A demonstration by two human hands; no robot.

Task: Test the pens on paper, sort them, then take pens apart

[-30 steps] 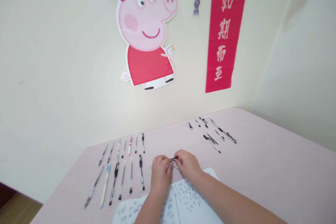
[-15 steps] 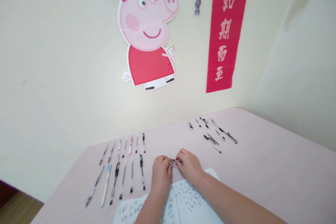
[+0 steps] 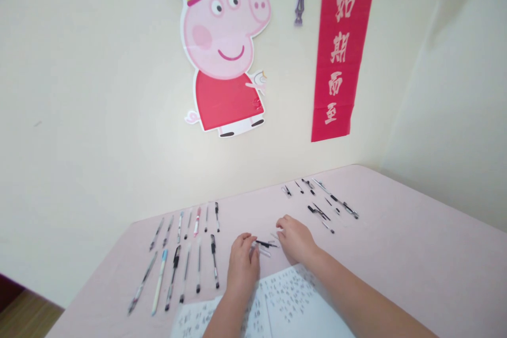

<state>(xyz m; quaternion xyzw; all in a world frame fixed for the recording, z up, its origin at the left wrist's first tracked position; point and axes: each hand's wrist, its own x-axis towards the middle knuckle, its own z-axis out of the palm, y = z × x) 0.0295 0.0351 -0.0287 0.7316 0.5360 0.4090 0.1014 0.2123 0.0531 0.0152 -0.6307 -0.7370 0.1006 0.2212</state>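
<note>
My left hand (image 3: 242, 261) rests low over the table, its fingers curled at the near end of a slim black pen part (image 3: 264, 244), which it seems to pinch. Just below that part lies a short clear pen piece (image 3: 265, 252), close to the thumb. My right hand (image 3: 295, 237) is to the right, apart from the left, with bent fingers. A thin pale piece (image 3: 274, 235) sticks out at its thumb; whether it is gripped is hard to see. Under my forearms is an open notebook (image 3: 291, 296) with handwriting.
Two rows of pens stand out on the left, among them a blue-capped pen (image 3: 160, 281) and a black-capped pen (image 3: 214, 261). Loose pen parts (image 3: 319, 212) are scattered at the back right of the pink table (image 3: 396, 253). A wall closes off the back.
My right hand has drawn away from my left, slightly right and up. The black part and clear pieces between the hands now show. My left hand has hardly moved.
</note>
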